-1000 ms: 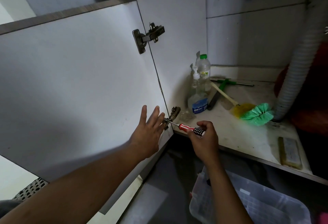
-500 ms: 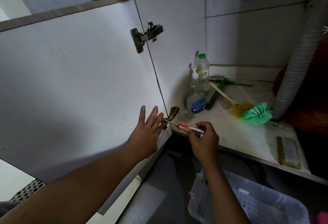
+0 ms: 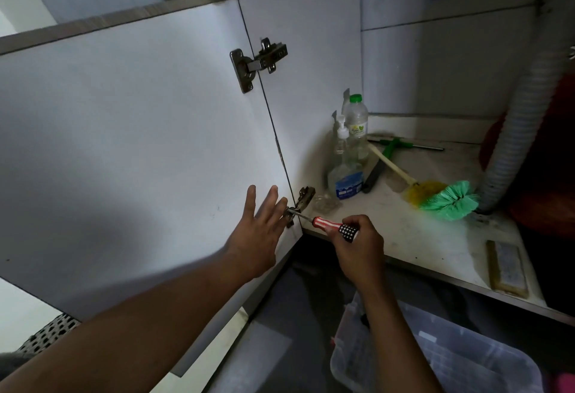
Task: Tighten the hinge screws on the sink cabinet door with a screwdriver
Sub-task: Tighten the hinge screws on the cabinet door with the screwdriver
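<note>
The white cabinet door [image 3: 130,143] stands open to the left. Its upper hinge [image 3: 258,61] and lower hinge [image 3: 300,204] join it to the cabinet side panel. My left hand [image 3: 258,234] lies flat against the door's inner face beside the lower hinge, fingers spread. My right hand [image 3: 357,246] grips the red and black handle of a screwdriver [image 3: 326,224]. The screwdriver's metal tip rests on the door-side part of the lower hinge.
On the cabinet floor [image 3: 404,237] stand a spray bottle [image 3: 345,175] and a green-capped bottle [image 3: 356,125], with a green and yellow brush [image 3: 441,196], a squeegee [image 3: 395,147] and a sponge block [image 3: 507,268]. A corrugated drain hose [image 3: 522,125] hangs right. A clear plastic bin [image 3: 451,361] sits below.
The screwdriver stays on the lower hinge; my right hand has shifted slightly on the handle. My left hand remains flat on the door.
</note>
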